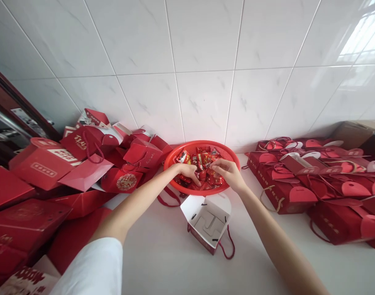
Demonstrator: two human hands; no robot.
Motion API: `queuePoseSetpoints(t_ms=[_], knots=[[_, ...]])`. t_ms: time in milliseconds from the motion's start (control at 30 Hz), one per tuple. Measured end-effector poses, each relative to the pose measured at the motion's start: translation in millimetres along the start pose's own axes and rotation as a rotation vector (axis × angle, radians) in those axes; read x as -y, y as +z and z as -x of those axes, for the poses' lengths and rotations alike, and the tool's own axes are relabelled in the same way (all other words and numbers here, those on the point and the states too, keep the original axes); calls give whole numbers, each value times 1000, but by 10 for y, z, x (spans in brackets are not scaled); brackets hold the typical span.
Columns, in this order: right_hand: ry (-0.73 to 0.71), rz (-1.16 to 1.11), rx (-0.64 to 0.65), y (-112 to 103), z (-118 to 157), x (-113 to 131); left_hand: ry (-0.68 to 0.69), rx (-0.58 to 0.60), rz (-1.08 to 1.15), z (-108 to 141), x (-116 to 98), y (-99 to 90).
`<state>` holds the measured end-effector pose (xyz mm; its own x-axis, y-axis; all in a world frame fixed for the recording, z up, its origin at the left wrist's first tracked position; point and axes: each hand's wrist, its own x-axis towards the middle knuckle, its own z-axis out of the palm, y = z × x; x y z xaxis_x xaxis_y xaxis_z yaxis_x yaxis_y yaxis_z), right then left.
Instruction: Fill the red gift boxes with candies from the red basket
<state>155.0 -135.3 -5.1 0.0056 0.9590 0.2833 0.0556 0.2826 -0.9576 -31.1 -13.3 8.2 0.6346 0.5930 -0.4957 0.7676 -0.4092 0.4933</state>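
Both hands reach into a red plastic basket (202, 144) heaped with small wrapped sweets (213, 178). My left hand (189, 171) rests over the left part of the heap, fingers apart and touching the wrappers; whether it grips one is hidden. My right hand (227, 171) is at the basket's right side, thumb and fingertips pinched together over the sweets; what lies between them is too small to make out. Just in front of the basket stands an open box (208, 223), white inside with nothing in it, a dark red cord handle hanging at its right.
Red gift boxes (49, 164) lie piled in disorder on the left. More red boxes (285, 188) stand in rows on the right, with a brown carton (349, 135) behind them. A white tiled wall (206, 102) rises behind the basket.
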Motion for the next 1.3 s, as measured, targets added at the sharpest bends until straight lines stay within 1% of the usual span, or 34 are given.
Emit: queuePoseSetpoints(t_ms=[167,233,300,367,433,533,633,700,800,900,1000,1067,1167,1300], knots=[[-12,7,-16,-3,5,11,232,-18,272,72,-5,-10],[-20,-8,-56,-2,3,3,300,-88,391,90,-21,-28],[-24,-16,-103,-1,-3,-18,346,-194,507,99,-36,-46],[-26,-4,-132,0,-12,-48,368,-273,617,103,-44,-62],[-45,22,-143,1,-20,-77,361,-316,678,106,-49,-72],[-58,53,-118,2,-23,-101,346,-356,640,116,-71,-75],[-5,96,-60,1,-18,-108,345,-401,597,126,-127,-71],[10,122,-44,0,-18,-117,350,-420,617,130,-172,-68],[-5,109,-46,1,-25,-148,363,-394,669,135,-226,-63],[-8,95,-65,4,-35,-188,374,-313,723,148,-256,-51],[1,101,-80,3,-42,-218,420,-246,759,168,-270,-29],[-1,93,-80,1,-44,-228,443,-228,781,182,-274,-11],[-14,99,-93,0,-44,-234,423,-219,821,205,-275,15],[-19,107,-125,11,-42,-218,399,-245,789,238,-269,30]])
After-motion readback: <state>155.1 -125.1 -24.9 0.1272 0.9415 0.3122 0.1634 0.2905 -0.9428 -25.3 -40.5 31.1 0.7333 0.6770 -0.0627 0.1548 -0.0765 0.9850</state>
